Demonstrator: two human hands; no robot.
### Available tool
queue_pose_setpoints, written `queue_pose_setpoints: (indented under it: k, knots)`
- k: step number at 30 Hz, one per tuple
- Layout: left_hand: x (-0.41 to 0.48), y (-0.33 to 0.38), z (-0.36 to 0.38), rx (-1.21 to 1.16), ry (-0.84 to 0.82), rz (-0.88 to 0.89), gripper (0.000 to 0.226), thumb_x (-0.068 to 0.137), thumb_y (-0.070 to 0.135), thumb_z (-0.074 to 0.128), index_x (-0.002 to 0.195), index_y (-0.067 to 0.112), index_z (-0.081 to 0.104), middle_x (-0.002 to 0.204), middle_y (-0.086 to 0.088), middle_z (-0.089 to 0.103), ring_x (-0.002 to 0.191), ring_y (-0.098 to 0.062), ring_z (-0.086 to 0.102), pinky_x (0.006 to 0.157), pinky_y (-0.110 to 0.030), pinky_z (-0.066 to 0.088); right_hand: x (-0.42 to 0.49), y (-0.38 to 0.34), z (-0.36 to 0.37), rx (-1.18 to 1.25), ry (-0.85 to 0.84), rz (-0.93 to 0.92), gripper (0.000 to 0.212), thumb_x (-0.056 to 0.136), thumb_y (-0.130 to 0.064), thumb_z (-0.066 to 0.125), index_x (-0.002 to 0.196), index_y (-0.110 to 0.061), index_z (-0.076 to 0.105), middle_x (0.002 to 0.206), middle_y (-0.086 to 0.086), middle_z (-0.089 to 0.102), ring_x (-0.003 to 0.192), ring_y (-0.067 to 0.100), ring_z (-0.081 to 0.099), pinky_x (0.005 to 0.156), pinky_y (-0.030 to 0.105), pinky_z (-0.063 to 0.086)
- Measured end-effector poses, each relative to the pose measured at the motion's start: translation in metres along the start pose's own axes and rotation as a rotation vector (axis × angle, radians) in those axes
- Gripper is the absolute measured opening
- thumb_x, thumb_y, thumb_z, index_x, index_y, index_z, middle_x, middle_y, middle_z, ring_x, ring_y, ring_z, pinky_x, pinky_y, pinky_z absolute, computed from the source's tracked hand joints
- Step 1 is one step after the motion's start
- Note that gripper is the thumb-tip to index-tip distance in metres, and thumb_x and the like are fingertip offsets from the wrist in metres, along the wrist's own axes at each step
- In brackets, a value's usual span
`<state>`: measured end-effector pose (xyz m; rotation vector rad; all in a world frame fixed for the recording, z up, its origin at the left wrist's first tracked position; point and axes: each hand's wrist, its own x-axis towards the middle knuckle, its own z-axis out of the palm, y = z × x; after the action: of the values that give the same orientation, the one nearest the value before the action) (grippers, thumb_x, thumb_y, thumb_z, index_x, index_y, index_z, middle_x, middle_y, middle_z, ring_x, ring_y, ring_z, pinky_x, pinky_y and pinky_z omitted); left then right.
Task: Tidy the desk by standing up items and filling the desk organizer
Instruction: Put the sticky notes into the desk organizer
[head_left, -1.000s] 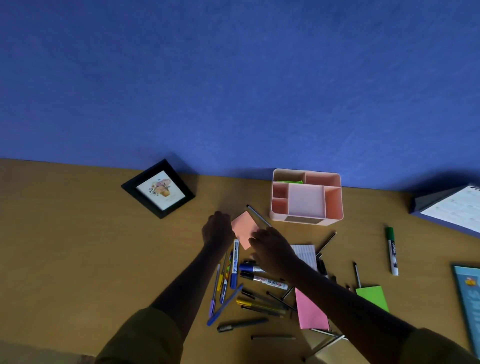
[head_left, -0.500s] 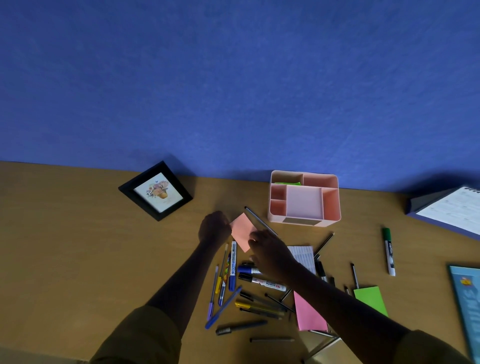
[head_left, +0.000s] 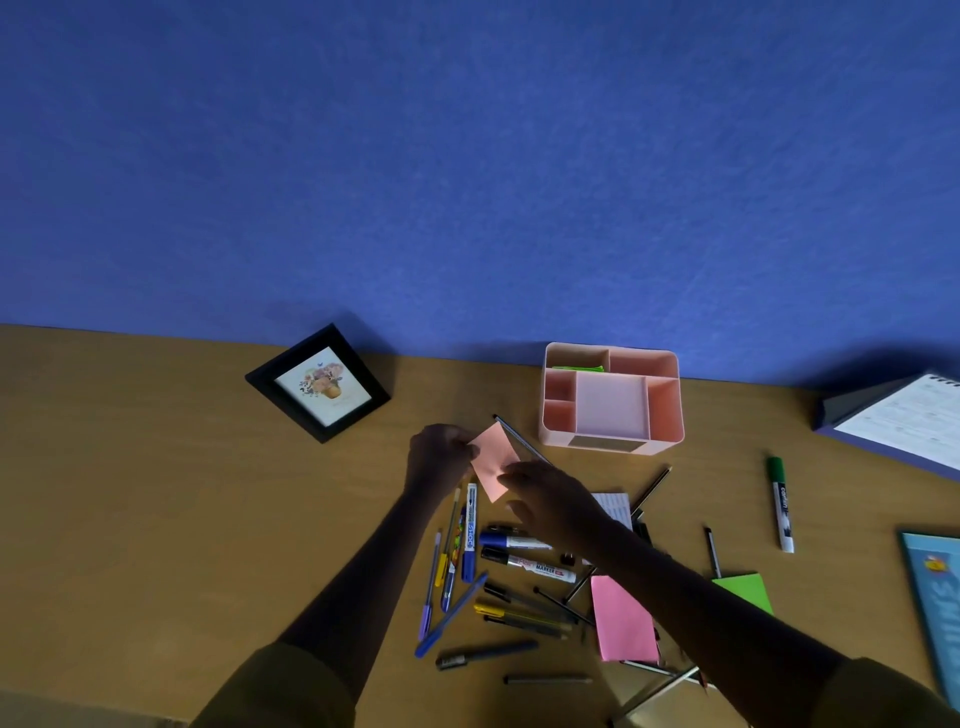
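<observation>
Organizer (head_left: 610, 439): pink, upright on the counter (head_left: 156, 467), back against the blue wall. A green item (head_left: 577, 368) sits in its rear left compartment; the other compartments look bare.

Peach note pad (head_left: 493, 457): just left of the organizer and nearer the camera, between both hands. Cannot tell whether it is raised off the counter.

Left hand (head_left: 439, 454): left of the organizer, fingers curled at the pad's left corner, gripping it.

Right hand (head_left: 545, 499): nearer than the organizer's front left corner, fingers (head_left: 511, 475) reaching onto the pad's near edge. Cannot tell whether they pinch or only touch.

Thin dark pen (head_left: 517, 439): slants along the pad's organizer-side edge, its lower end hidden under the right hand. Grip not visible.

Loose pens and markers (head_left: 498, 582): heaped flat, nearer than the organizer. Pink pad (head_left: 623, 618) and green pad (head_left: 745, 592) flat beside the heap.

Green marker (head_left: 781, 504): flat, right of the organizer and nearer.

Picture frame (head_left: 317, 387): well left of the organizer, lying face up.
</observation>
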<state>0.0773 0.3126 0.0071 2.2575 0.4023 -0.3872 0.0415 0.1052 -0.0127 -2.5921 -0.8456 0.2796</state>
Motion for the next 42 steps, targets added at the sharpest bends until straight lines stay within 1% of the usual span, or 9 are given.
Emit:
queue_pose_setpoints:
  k: [4,9,14,17,20,23,29,33,42]
  knots:
    - [-0.008,0.010,-0.016,0.090,0.047,0.170,0.023,0.099,0.018,0.072,0.119,0.010,0.079,0.109,-0.003,0.081,0.086,-0.009,0.074,0.075,-0.026,0.063,0.008,-0.003,-0.023,0.091,0.091,-0.007,0.032,0.102,-0.020,0.069,0.134,-0.016,0.070,0.130,0.007,0.074,0.114,0.022,0.073,0.092,0.037,0.064]
    - [-0.015,0.032,-0.040,0.099,0.069,0.293,0.023,0.099,0.020,0.071,0.118,0.012,0.080,0.109,-0.001,0.081,0.089,-0.009,0.074,0.074,-0.024,0.061,0.022,-0.004,-0.067,0.212,0.310,0.094,0.024,0.106,-0.020,0.064,0.129,-0.017,0.071,0.115,0.002,0.077,0.094,0.013,0.076,0.080,0.023,0.061]
    - [-0.024,0.066,-0.054,-0.061,0.065,0.319,0.022,0.099,0.022,0.072,0.118,0.017,0.080,0.102,0.004,0.081,0.087,0.000,0.072,0.069,-0.013,0.054,0.032,-0.005,-0.100,0.298,0.450,0.157,0.030,0.103,-0.019,0.070,0.132,-0.014,0.069,0.119,0.006,0.077,0.101,0.018,0.077,0.083,0.035,0.066]
    - [-0.025,0.087,-0.054,-0.112,0.086,0.378,0.020,0.096,0.020,0.075,0.115,0.018,0.082,0.101,0.004,0.081,0.086,0.000,0.073,0.070,-0.017,0.056,0.032,-0.001,-0.115,0.248,0.522,0.182,0.034,0.103,-0.018,0.069,0.136,-0.013,0.065,0.132,0.009,0.068,0.107,0.025,0.074,0.082,0.038,0.066]
    - [-0.021,0.109,-0.051,-0.089,0.132,0.522,0.022,0.095,0.019,0.077,0.115,0.012,0.082,0.106,-0.002,0.081,0.092,-0.009,0.076,0.077,-0.030,0.063,0.032,0.014,-0.134,0.175,0.586,0.173,0.028,0.102,-0.012,0.068,0.130,-0.011,0.070,0.135,0.008,0.061,0.109,0.021,0.070,0.080,0.029,0.063]
    - [-0.013,0.129,-0.046,-0.027,0.187,0.636,0.021,0.096,0.019,0.076,0.115,0.013,0.082,0.106,-0.003,0.079,0.096,-0.015,0.074,0.075,-0.031,0.062,0.031,0.031,-0.153,0.126,0.614,0.129,0.023,0.102,-0.011,0.067,0.124,-0.011,0.074,0.130,0.007,0.064,0.104,0.020,0.071,0.078,0.032,0.064]
    - [0.011,0.163,-0.033,0.092,0.276,0.743,0.016,0.096,0.018,0.077,0.110,0.017,0.084,0.104,0.002,0.080,0.089,-0.011,0.072,0.075,-0.023,0.057,0.031,0.063,-0.180,-0.039,0.621,0.108,0.012,0.103,-0.018,0.068,0.112,-0.015,0.075,0.116,0.004,0.071,0.091,0.018,0.072,0.068,0.037,0.062]
    - [0.025,0.174,-0.023,0.178,0.281,0.753,0.017,0.097,0.019,0.075,0.111,0.019,0.083,0.104,0.002,0.079,0.090,-0.015,0.073,0.073,-0.032,0.061,0.035,0.080,-0.185,-0.071,0.601,0.134,0.012,0.102,-0.014,0.068,0.110,-0.014,0.077,0.108,0.005,0.075,0.088,0.020,0.072,0.068,0.039,0.062]
    - [0.041,0.168,-0.002,0.311,0.316,0.720,0.015,0.101,0.023,0.073,0.112,0.022,0.083,0.111,0.002,0.081,0.096,-0.020,0.075,0.079,-0.033,0.061,0.042,0.101,-0.166,-0.091,0.516,0.163,0.015,0.102,-0.013,0.068,0.113,-0.016,0.078,0.109,0.003,0.078,0.092,0.018,0.073,0.074,0.038,0.064]
